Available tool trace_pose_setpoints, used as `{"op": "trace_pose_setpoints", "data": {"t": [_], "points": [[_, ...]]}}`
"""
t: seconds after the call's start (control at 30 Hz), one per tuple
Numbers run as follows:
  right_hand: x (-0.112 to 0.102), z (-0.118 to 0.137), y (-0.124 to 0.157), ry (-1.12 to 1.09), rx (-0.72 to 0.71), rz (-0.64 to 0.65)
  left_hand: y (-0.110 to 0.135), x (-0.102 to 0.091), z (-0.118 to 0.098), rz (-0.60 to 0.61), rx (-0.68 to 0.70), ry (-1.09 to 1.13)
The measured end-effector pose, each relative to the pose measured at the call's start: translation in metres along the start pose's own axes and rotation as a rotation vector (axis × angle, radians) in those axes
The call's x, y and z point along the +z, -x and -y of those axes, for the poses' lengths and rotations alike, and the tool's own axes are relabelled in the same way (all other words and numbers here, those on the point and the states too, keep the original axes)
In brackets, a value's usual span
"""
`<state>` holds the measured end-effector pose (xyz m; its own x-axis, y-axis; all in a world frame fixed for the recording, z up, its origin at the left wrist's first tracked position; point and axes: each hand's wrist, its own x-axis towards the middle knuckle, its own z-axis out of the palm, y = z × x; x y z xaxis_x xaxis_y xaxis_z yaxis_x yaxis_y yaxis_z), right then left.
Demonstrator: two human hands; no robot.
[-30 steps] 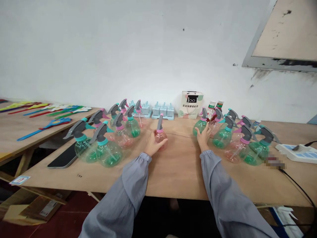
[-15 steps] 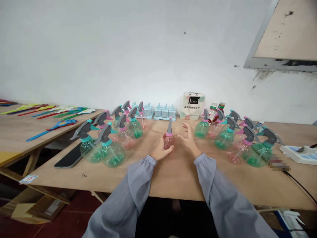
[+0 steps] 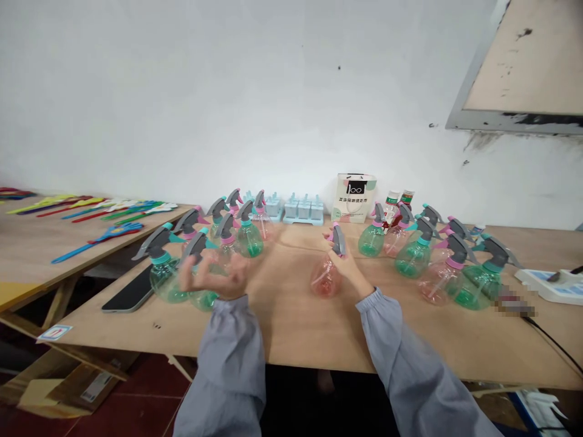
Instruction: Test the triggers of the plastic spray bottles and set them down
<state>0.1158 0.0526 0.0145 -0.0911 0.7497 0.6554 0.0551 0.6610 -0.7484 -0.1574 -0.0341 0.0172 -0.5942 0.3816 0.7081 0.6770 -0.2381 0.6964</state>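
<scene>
A pink clear spray bottle (image 3: 325, 278) with a grey and pink trigger head tilts a little to the right at the middle of the table. My right hand (image 3: 345, 262) is closed around its neck, just under the trigger head. My left hand (image 3: 217, 276), smeared by motion, is away from that bottle with its fingers apart and nothing visible in them. It hovers in front of a green spray bottle (image 3: 204, 300) with a grey and turquoise head, partly hiding it. Whether the hand touches that bottle I cannot tell.
Several more green and pink spray bottles stand left and right, including a green one (image 3: 371, 240). Behind are a paper bag (image 3: 354, 199) and light-blue ice pop moulds (image 3: 303, 210). A phone (image 3: 130, 291) lies left; a white tray (image 3: 546, 285) sits right.
My left hand has let go of the pink spray bottle and moved left to the green bottles. My right hand has closed on the pink bottle's neck, and the bottle now tilts, its head turned.
</scene>
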Motion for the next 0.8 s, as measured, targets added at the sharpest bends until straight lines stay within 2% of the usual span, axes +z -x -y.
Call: {"op": "trace_pose_setpoints", "data": {"t": [0.07,0.1,0.13,0.23,0.33,0.4,0.5,0.53,0.57,0.67,0.8], "points": [[-0.002,0.001,-0.001,-0.005,0.001,0.010,-0.010,-0.019,0.009,-0.334,0.018,-0.091],[-0.002,0.002,-0.001,-0.009,0.005,0.019,-0.013,-0.026,0.013,-0.416,0.021,-0.132],[-0.003,0.002,-0.001,-0.013,0.007,0.026,-0.015,-0.029,0.016,-0.441,0.013,-0.150],[-0.006,0.002,-0.002,-0.019,0.004,0.037,-0.016,-0.028,0.021,-0.268,-0.120,-0.089],[-0.008,0.004,-0.003,0.000,0.004,0.024,-0.015,-0.020,0.025,-0.195,-0.217,-0.044],[-0.008,0.007,-0.003,0.004,0.020,0.010,-0.014,-0.015,0.028,-0.078,-0.173,0.008],[-0.007,0.012,-0.002,-0.030,0.041,0.002,-0.010,-0.003,0.027,0.244,-0.080,0.176],[-0.008,0.014,-0.002,-0.049,0.049,0.002,-0.006,0.003,0.025,0.317,-0.068,0.216],[-0.009,0.015,-0.002,-0.067,0.063,0.005,-0.003,0.010,0.021,0.359,-0.063,0.237],[-0.015,0.019,-0.002,-0.107,0.130,0.033,0.010,0.034,0.006,0.371,-0.039,0.245],[-0.025,0.023,-0.004,-0.140,0.242,0.064,0.019,0.068,-0.010,0.463,0.073,0.231]]}}
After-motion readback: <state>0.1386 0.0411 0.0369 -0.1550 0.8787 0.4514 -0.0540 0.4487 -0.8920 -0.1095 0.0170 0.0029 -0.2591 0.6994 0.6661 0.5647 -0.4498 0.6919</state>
